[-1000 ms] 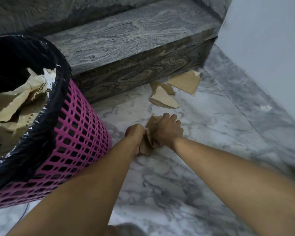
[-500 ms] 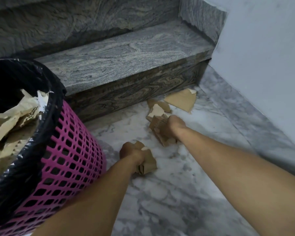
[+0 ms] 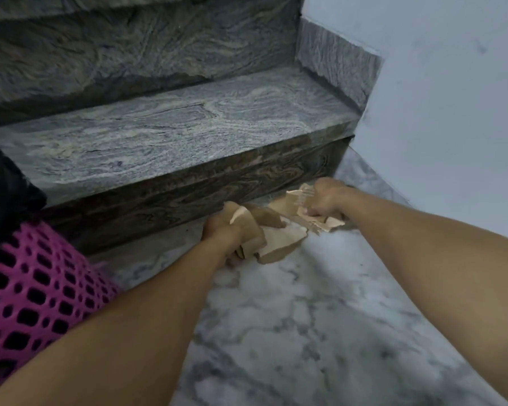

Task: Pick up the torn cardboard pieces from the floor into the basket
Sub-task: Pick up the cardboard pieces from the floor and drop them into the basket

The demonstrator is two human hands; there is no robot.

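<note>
- Both of the person's bare arms reach forward toward the foot of the stair, low over the marble floor (image 3: 291, 317).
- The left hand (image 3: 222, 234), just above the middle of the view, has its fingers curled tight around a bunch of torn cardboard pieces (image 3: 272, 238); the brown scraps stick out of the fist toward 3 o'clock, and the lowest flap hangs close to the floor.
- The right hand (image 3: 324, 200), at about 1 o'clock from the left one, clenches its own clump of cardboard scraps (image 3: 291, 205), with pale torn edges showing below the knuckles at about 5 o'clock.
- The two bundles sit just beside each other and seem to overlap between the hands; I cannot tell whether any piece lies loose on the floor under them.
- The pink basket (image 3: 33, 291), with its lattice wall and black liner (image 3: 3, 189), stands at 9 o'clock, well apart from both hands.
- The grey stone step (image 3: 173, 136) runs across at 12 o'clock, its dark riser right behind the cardboard, and a pale wall (image 3: 452, 112) closes the corner at 2 o'clock.
</note>
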